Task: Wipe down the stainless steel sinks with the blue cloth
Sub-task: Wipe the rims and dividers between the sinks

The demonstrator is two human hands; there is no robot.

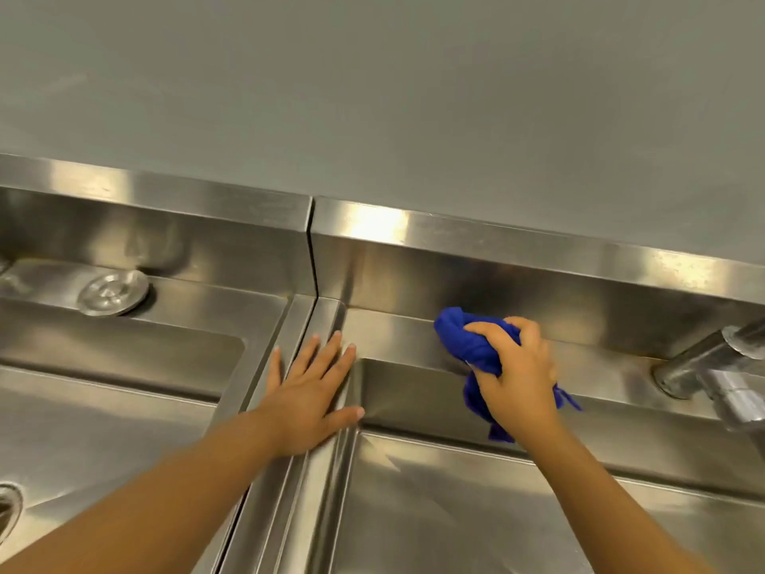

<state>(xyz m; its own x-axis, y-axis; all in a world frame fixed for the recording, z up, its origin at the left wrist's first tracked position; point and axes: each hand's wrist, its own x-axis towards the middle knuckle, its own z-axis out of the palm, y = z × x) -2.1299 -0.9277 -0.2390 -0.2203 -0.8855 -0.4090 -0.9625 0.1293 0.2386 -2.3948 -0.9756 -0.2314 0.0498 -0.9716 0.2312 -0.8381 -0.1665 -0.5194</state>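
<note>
Two stainless steel sinks stand side by side, the left sink (124, 408) and the right sink (455, 511), joined by a narrow seam. My right hand (517, 374) grips a bunched blue cloth (467, 341) and presses it on the back ledge of the right sink, just above the basin's rear wall. A tail of the cloth hangs below my wrist into the basin. My left hand (310, 395) rests flat, fingers straight and spread, on the ridge between the two sinks.
A steel faucet (712, 366) juts in from the right over the right basin. A round steel cap (112, 292) sits on the left sink's back ledge. A drain (6, 507) shows at the far left. A steel backsplash and grey wall rise behind.
</note>
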